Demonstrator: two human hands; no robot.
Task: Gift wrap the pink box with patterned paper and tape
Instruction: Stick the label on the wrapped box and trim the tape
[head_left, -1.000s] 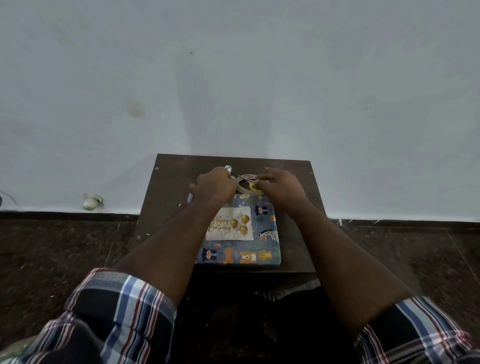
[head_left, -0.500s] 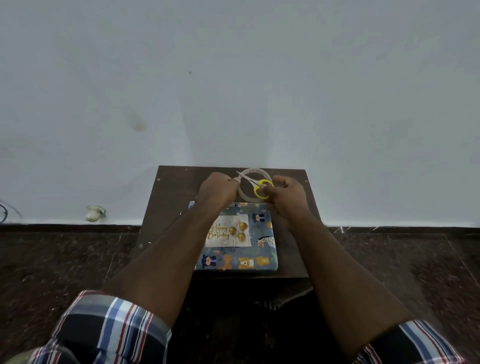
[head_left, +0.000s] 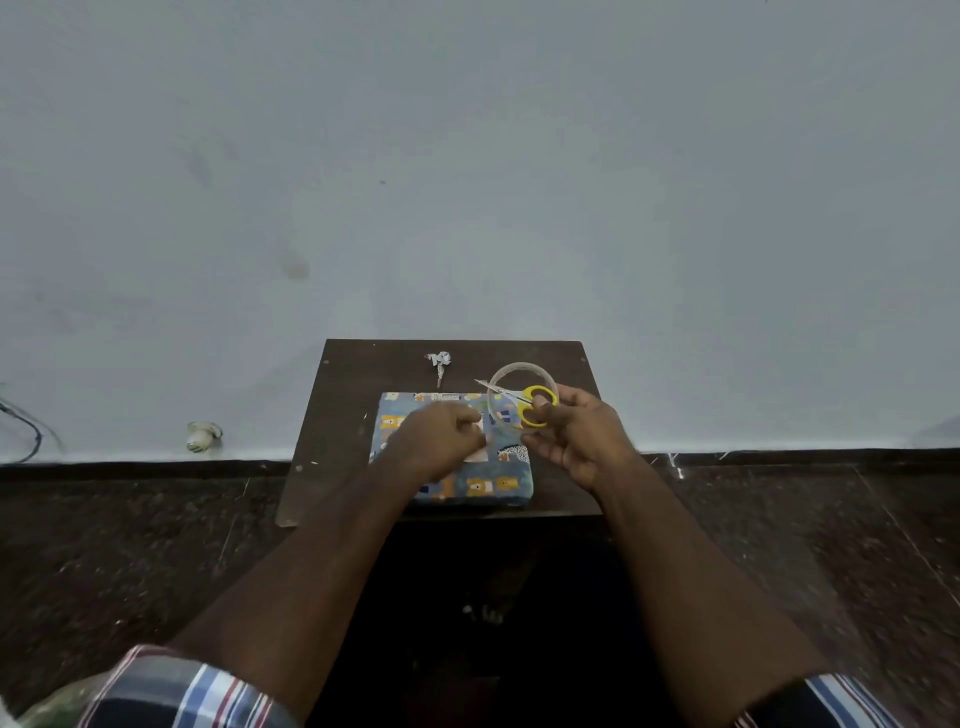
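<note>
Plaid sleeves, two of them, frame the bottom corners, and from them our bare forearms reach forward. Far left by the wall base we see one small pale rounded object (head_left: 203, 435) on the dark speckled floor (head_left: 130, 545), glossy like polished stone. One dark brown worktop (head_left: 343, 415), flat and matte with small screws at its corners, stands against a plain pale wall (head_left: 467, 156). On it lies one flat rectangular box (head_left: 467, 483), already covered in blue patterned paper printed with orange bears; it sits at the middle of the worktop, close to its near edge. Our left hand (head_left: 441, 441) hovers over the box with fingers curled, its grip pinched on something we cannot tell, the hand being blurred. Behind the box lies one small crumpled scrap of paper (head_left: 439, 361), well apart from it. Our right hand (head_left: 576, 436) has its grip around two things at once: one clear, thin ring of tape (head_left: 498, 374) and one pair of scissors (head_left: 530, 402) with yellow plastic loops and short metal blades pointing left, held just above the box's far right corner.
</note>
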